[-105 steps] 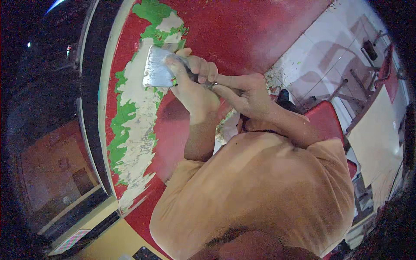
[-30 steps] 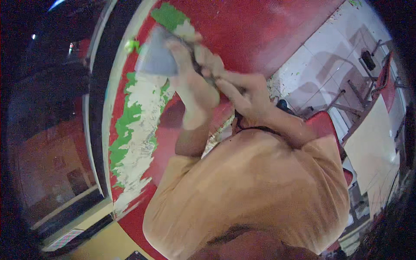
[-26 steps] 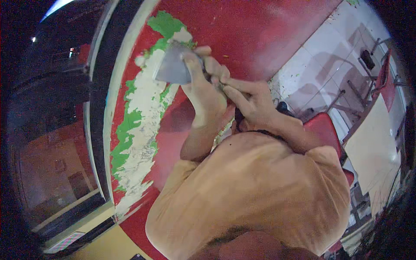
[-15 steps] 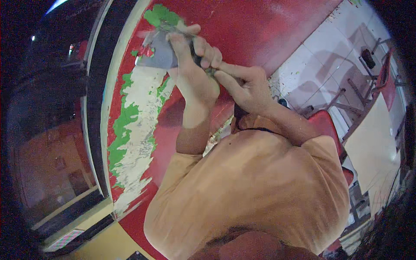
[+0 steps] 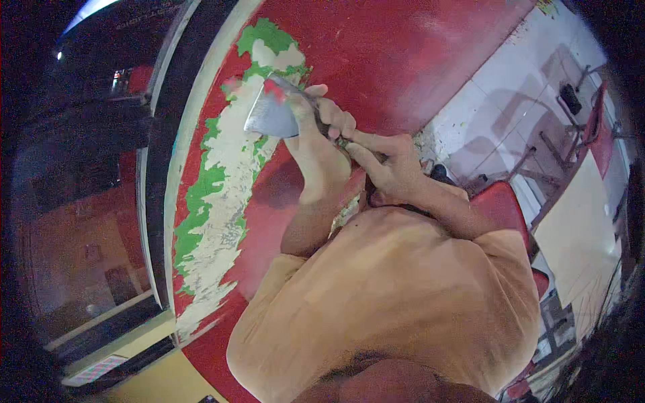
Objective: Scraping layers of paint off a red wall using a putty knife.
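Note:
A paint scraper (image 5: 272,113) with a broad, flared metal blade is held in both hands over the red wall (image 5: 390,60). My left hand (image 5: 321,151) wraps its handle close behind the blade. My right hand (image 5: 390,161) grips the handle's end, which is mostly hidden by the fingers. A red smear shows on the blade's upper corner. Under and beside the blade runs a ragged cream patch (image 5: 228,174), bordered by green paint (image 5: 201,195). Whether the blade's edge touches the wall, I cannot tell.
Dark glass panes (image 5: 80,221) in a frame stand along the left. White floor tiles (image 5: 477,114) lie at the upper right, with debris along the wall's foot. A red chair (image 5: 500,205) and a pale tabletop (image 5: 578,235) are close on my right.
The scraper and both hands have shifted down and right in the picture, and the blade is seen more plainly. The wall also appears slightly shifted. Both hands keep their hold.

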`<state>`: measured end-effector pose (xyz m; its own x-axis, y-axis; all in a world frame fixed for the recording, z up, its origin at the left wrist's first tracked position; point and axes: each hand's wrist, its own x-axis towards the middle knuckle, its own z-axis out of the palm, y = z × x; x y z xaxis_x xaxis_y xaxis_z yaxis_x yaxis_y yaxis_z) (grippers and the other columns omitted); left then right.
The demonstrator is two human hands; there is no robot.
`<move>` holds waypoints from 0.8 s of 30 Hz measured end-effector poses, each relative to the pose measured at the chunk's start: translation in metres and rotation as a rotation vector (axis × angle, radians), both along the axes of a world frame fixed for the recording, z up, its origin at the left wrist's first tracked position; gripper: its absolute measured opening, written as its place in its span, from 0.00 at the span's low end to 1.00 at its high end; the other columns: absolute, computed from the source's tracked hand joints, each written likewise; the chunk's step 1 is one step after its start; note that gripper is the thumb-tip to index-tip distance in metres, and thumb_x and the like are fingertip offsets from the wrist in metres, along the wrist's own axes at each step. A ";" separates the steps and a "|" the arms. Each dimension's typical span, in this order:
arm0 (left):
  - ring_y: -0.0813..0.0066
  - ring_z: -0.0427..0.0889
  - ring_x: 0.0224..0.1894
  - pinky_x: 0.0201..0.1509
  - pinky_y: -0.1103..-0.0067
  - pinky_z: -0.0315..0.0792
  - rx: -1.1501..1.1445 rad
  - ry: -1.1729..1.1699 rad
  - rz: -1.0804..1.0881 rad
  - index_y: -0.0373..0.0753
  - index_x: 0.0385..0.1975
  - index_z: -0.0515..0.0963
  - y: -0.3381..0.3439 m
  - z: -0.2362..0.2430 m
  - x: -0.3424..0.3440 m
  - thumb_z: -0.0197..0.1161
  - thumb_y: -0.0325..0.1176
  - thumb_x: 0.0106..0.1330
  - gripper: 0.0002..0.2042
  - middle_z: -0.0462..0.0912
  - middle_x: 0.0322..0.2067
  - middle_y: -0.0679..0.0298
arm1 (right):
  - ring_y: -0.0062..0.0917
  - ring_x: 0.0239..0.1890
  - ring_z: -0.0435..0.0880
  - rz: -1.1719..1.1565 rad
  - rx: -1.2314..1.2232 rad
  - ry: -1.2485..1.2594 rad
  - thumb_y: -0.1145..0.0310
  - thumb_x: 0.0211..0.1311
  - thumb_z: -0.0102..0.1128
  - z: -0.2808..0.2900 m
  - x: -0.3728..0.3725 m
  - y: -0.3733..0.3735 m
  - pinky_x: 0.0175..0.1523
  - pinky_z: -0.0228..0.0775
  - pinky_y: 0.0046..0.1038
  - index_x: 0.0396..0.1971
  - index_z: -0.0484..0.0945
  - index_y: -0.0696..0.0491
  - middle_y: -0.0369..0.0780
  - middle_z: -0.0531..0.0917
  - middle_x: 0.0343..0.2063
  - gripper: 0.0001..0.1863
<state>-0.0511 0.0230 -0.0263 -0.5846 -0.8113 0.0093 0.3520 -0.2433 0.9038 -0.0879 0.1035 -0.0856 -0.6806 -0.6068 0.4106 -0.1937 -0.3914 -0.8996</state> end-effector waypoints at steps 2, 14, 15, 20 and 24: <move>0.83 0.54 0.15 0.19 0.83 0.55 0.021 0.039 -0.005 0.36 0.37 0.67 -0.002 0.007 -0.005 0.48 0.48 0.67 0.18 0.58 0.15 0.71 | 0.11 0.17 0.72 0.006 0.107 -0.066 0.66 0.56 0.58 -0.005 0.002 0.000 0.23 0.67 0.22 0.40 0.80 0.51 0.45 0.78 0.17 0.12; 0.84 0.55 0.13 0.15 0.85 0.55 -0.045 0.174 -0.070 0.36 0.36 0.68 -0.025 0.040 -0.002 0.48 0.48 0.66 0.18 0.60 0.16 0.72 | 0.12 0.22 0.72 0.110 0.058 0.097 0.74 0.56 0.57 0.043 -0.014 -0.015 0.27 0.67 0.19 0.42 0.77 0.59 0.41 0.81 0.22 0.13; 0.83 0.56 0.13 0.15 0.85 0.55 -0.039 0.245 -0.112 0.36 0.36 0.68 -0.028 0.044 -0.001 0.47 0.48 0.67 0.18 0.60 0.16 0.72 | 0.12 0.21 0.72 0.119 -0.001 0.089 0.74 0.55 0.57 0.036 -0.010 -0.013 0.26 0.67 0.18 0.42 0.77 0.59 0.43 0.80 0.21 0.13; 0.84 0.56 0.14 0.17 0.84 0.57 0.011 0.048 0.052 0.37 0.38 0.67 0.002 0.001 0.000 0.47 0.43 0.67 0.14 0.59 0.16 0.73 | 0.14 0.20 0.74 0.169 0.132 0.132 0.75 0.55 0.56 -0.004 -0.007 0.007 0.25 0.67 0.19 0.41 0.78 0.60 0.43 0.80 0.20 0.12; 0.81 0.58 0.14 0.18 0.81 0.60 0.094 0.179 -0.086 0.35 0.38 0.67 -0.009 0.009 -0.006 0.48 0.42 0.67 0.14 0.60 0.16 0.70 | 0.16 0.22 0.77 0.111 0.149 0.032 0.76 0.55 0.55 0.004 -0.011 0.007 0.27 0.69 0.21 0.40 0.78 0.61 0.43 0.81 0.22 0.12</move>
